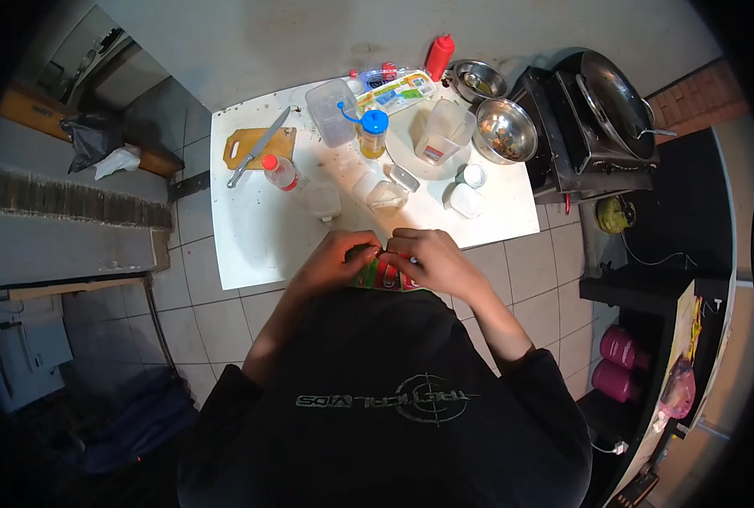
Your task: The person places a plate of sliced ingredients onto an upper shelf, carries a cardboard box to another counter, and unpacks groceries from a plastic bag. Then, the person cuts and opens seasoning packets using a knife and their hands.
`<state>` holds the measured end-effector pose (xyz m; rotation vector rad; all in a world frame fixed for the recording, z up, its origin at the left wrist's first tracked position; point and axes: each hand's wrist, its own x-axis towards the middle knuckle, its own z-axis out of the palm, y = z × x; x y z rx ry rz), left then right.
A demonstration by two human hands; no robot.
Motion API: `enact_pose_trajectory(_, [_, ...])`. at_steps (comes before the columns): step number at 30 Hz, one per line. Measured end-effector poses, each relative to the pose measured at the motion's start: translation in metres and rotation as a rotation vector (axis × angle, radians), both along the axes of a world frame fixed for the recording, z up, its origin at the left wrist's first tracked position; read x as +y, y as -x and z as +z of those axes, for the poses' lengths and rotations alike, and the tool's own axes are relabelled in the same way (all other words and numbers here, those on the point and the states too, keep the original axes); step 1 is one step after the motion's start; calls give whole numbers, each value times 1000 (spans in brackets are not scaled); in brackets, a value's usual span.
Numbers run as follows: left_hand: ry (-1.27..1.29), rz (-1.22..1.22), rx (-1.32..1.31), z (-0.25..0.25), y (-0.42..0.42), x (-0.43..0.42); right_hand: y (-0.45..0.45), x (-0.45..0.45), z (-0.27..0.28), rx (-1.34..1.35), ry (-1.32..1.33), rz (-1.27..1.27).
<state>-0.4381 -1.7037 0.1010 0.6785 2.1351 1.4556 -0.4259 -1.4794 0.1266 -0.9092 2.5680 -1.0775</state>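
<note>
A red and green packet (387,275) is held close to my body at the table's front edge. My left hand (340,258) grips its upper left part with curled fingers. On the packet's upper right part, my right hand (428,258) is closed, its fingertips near those of my left hand. The fingers hide much of the packet's top. Just beyond my hands on the white table (263,241) are a clear container (322,201), an open small container (385,196) and a white-lidded tub (463,201).
A knife (263,144) lies over a cutting board (279,146) at the left, beside a red-capped bottle (282,172). A blue-lidded jar (374,135) stands centrally. Metal bowls (505,131) are at the right, near a stove (601,152) with a wok (618,102).
</note>
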Motion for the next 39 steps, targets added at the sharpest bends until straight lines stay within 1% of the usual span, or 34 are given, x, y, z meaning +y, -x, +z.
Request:
enact_pose_trajectory(1, [3, 40, -106, -6, -1, -1, -6, -8, 1, 113, -80, -43])
enact_pose_trajectory(2, [-4, 31, -107, -18, -1, -2, -11, -16, 1, 145, -96, -63])
enact_pose_trajectory(3, [-110, 65, -163, -36, -1, -3, -14, -21, -1, 143, -101, -70])
enact_pose_trajectory(4, [-214, 100, -221, -52, 0, -5, -17, -25, -6, 195, -114, -74])
enact_pose_trajectory(5, [-214, 95, -228, -68, 2, -9, -20, -29, -11, 245, -127, -76])
enact_pose_trajectory(7, [-95, 213, -281, -92, 9, -22, -23, -33, -15, 269, -130, -50])
enact_pose_trajectory(8, [-90, 197, -289, -102, 13, -31, -24, -34, -10, 216, -87, -99])
enact_pose_trajectory(10, [-144, 383, -315, -111, 21, -47, -20, -30, -12, 126, 7, -246])
enact_pose_trajectory(11, [-145, 370, -312, -111, 29, -55, -15, -25, -12, 131, 4, -258])
enact_pose_trajectory(13, [-69, 437, -277, -102, 46, -68, -6, -12, -12, -319, -48, -495])
enact_pose_trajectory(14, [-52, 417, -287, -98, 52, -71, -2, -4, -28, -317, -45, -511])
enact_pose_trajectory(16, [-38, 349, -250, -114, 58, -62, 7, 13, -94, -744, 135, -711])
enact_pose_trajectory(17, [-25, 298, -213, -120, 60, -56, 13, 18, -122, -744, 138, -719])
enact_pose_trajectory(18, [-21, 290, -214, -116, 62, -44, 18, 21, -151, -706, 76, -769])
enact_pose_trajectory(19, [173, 236, -246, -109, 64, -28, 23, 22, -175, -669, 17, -818])
enact_pose_trajectory(20, [367, 181, -274, -105, 68, -14, 32, 23, -194, -670, 25, -825])
enact_pose_trajectory(21, [375, 170, -271, -121, 73, -4, 40, 22, -211, -615, -87, -854])
enact_pose_trajectory(22, [455, 166, -155, -152, 79, 6, 48, 20, -225, -558, -199, -884])
enact_pose_trajectory(23, [530, 160, -35, -172, 84, 14, 57, 19, -234, -557, -189, -898])
enact_pose_trajectory(26, [484, 154, -68, -181, 90, 28, 76, 13, -251, -698, -228, -944])
enact_pose_trajectory(27, [494, 148, -66, -179, 92, 25, 80, 12, -248, -704, -217, -947])
enact_pose_trajectory(29, [338, 137, -184, -177, 88, 16, 84, 9, -242, -783, -241, -872])
enact_pose_trajectory(30, [345, 134, -188, -166, 85, 11, 84, 7, -238, -791, -237, -872])
enact_pose_trajectory(32, [246, 147, -363, -137, 79, -4, 84, 5, -232, -720, -270, -849])
enact_pose_trajectory(33, [251, 145, -365, -141, 76, -15, 83, 6, -235, -725, -267, -850])
enact_pose_trajectory(35, [131, 125, -330, -154, 68, -38, 80, 11, -245, -712, -292, -882])
enact_pose_trajectory(36, [136, 107, -324, -152, 65, -43, 78, 15, -241, -712, -282, -900])
enact_pose_trajectory(38, [84, 147, -419, -148, 59, -48, 66, 23, -220, -691, -261, -903])
enact_pose_trajectory(39, [91, 109, -413, -145, 58, -46, 58, 26, -213, -694, -247, -941])
